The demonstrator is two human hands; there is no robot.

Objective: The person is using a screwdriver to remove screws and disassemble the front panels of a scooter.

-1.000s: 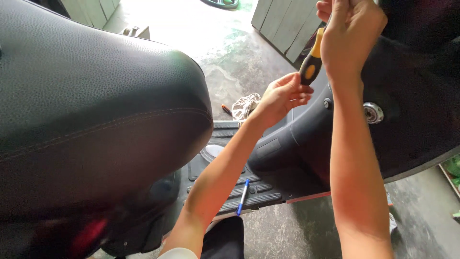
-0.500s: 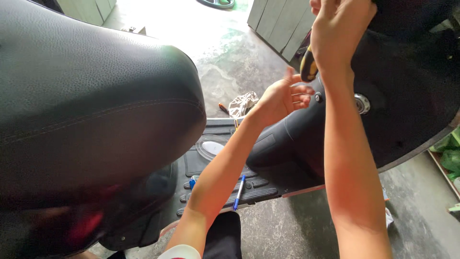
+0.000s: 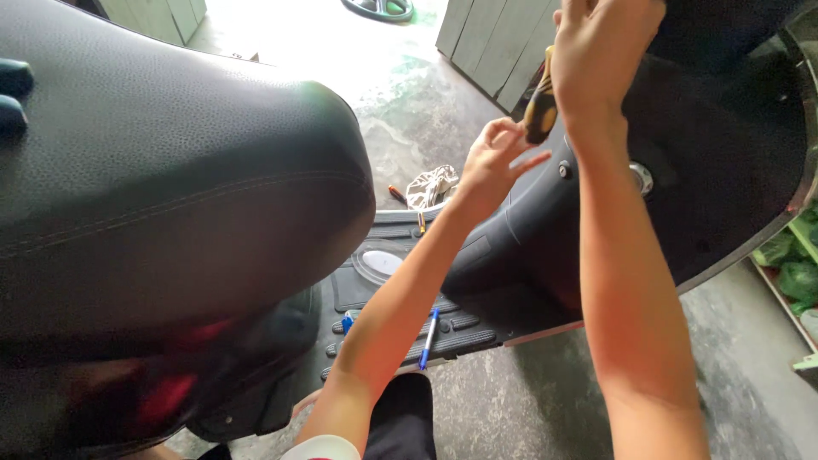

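Observation:
My right hand is raised at the top of the view, shut on a screwdriver with a yellow and black handle that points down along the scooter's black front inner panel. My left hand rests against the same panel just below the handle, fingers spread and holding nothing. A round ignition lock and a small screw sit on the panel beside my right forearm.
The scooter's large black seat fills the left half. A blue pen lies on the ribbed footboard. A crumpled rag and a small tool lie on the concrete floor beyond. Green items sit on a shelf at the right edge.
The view has shifted slightly, my right hand with the screwdriver sits higher in frame, and my left hand's fingers have spread against the panel.

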